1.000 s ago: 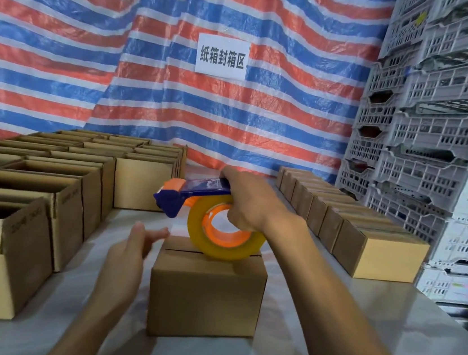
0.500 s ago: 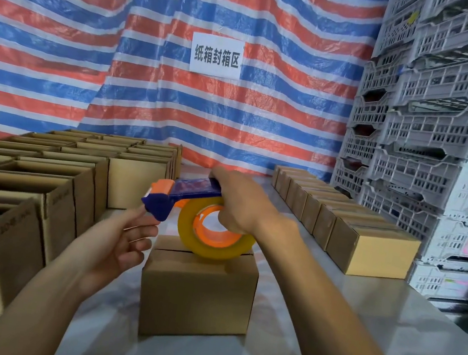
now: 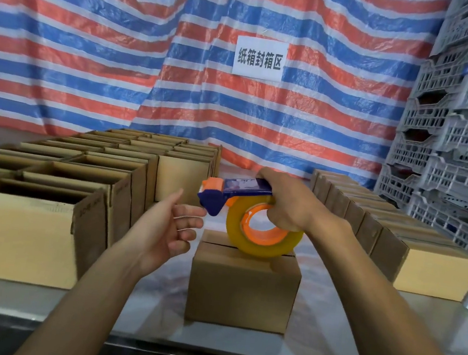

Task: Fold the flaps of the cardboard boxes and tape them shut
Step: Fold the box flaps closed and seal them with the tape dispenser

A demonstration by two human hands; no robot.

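Many open boxes (image 3: pixel 22 237), stacked crates (image 3: pixel 467 188) nearby

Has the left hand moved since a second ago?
Yes. Against the centre box, the left hand has risen from beside its left wall up to its top edge, fingers near the tape dispenser.

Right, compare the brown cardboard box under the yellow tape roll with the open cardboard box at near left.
The centre brown cardboard box has flaps folded flat; the near-left cardboard box is open-topped. The centre box stands alone; the near-left box is packed against other open boxes. The right hand holds the tape dispenser over the centre box, not the near-left box. Both are brown cardboard.
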